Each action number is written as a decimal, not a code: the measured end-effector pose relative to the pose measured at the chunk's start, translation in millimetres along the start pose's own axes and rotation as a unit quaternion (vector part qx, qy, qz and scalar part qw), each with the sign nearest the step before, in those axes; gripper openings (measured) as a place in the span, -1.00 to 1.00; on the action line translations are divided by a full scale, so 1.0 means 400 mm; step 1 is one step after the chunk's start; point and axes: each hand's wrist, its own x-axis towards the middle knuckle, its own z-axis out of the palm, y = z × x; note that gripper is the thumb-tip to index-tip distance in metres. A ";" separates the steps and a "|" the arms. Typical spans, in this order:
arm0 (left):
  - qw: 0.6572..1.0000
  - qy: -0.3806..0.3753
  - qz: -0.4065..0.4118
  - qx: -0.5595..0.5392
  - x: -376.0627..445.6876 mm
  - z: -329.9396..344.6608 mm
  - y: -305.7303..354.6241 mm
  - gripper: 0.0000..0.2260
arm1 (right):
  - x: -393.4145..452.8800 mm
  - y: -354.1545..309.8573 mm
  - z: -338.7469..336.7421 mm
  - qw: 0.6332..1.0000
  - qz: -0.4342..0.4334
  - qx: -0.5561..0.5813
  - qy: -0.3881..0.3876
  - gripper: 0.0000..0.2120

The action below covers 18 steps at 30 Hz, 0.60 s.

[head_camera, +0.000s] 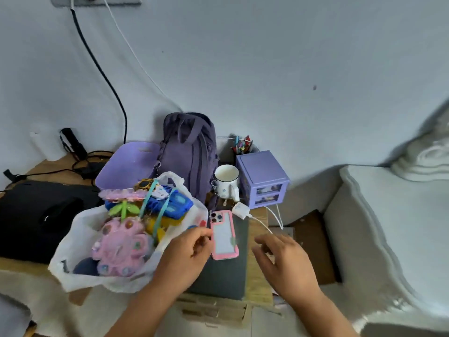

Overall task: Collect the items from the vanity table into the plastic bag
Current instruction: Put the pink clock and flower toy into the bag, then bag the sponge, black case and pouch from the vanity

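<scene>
A white plastic bag (77, 242) lies open on the wooden table, stuffed with a pink flower-shaped toy (121, 249), a blue case (173, 203), a green and pink flower piece (124, 205) and other bits. My left hand (187, 254) is at the bag's right rim, fingers curled on the plastic, its fingertips beside a phone in a pink case (224, 239). The phone lies face down on a dark grey pad (226, 278). My right hand (283, 260) hovers to the right of the phone, fingers spread and holding nothing.
Behind the bag stand a purple backpack (192, 154), a lilac basket (126, 164), a white mug (227, 181), a purple mini drawer unit (263, 178) and a white charger (240, 210) with its cable. A black bag (36, 215) lies left, a bed (388, 227) right.
</scene>
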 end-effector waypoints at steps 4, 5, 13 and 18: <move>0.984 -0.158 0.039 0.076 -0.059 0.164 0.107 -0.81 | -0.149 0.130 -0.108 0.997 0.070 -0.010 0.015 -0.89; 0.977 -0.182 0.055 0.092 -0.073 0.211 0.137 -0.80 | -0.194 0.167 -0.139 0.995 0.092 -0.016 0.021 -0.89; 0.930 -0.317 0.141 0.120 -0.127 0.523 0.367 -0.83 | -0.527 0.372 -0.346 0.959 0.263 -0.065 0.087 -0.82; 0.881 -0.384 0.227 0.156 -0.144 0.671 0.513 -0.86 | -0.687 0.450 -0.413 0.930 0.338 -0.063 0.127 -0.80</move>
